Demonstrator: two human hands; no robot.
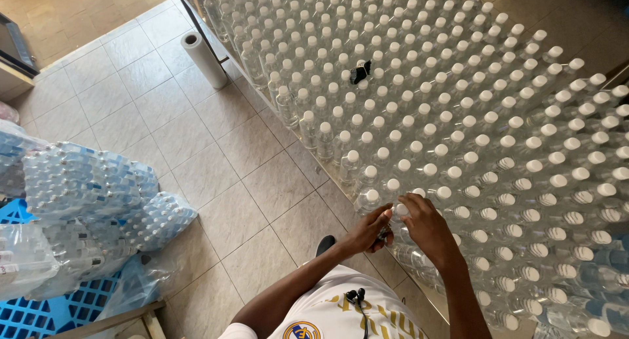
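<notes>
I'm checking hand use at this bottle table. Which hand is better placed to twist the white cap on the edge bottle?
Probably the right hand: its fingers already sit on the white cap. The left hand is lower, wrapped about the bottle at the table edge, steadying it.

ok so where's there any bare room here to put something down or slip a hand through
The table is packed cap to cap with clear bottles; no free patch shows there. Both hands, left and right, work at its near edge. Bare room is the tiled floor, between the table edge, the white roll and the wrapped bottle packs on the left.
</notes>
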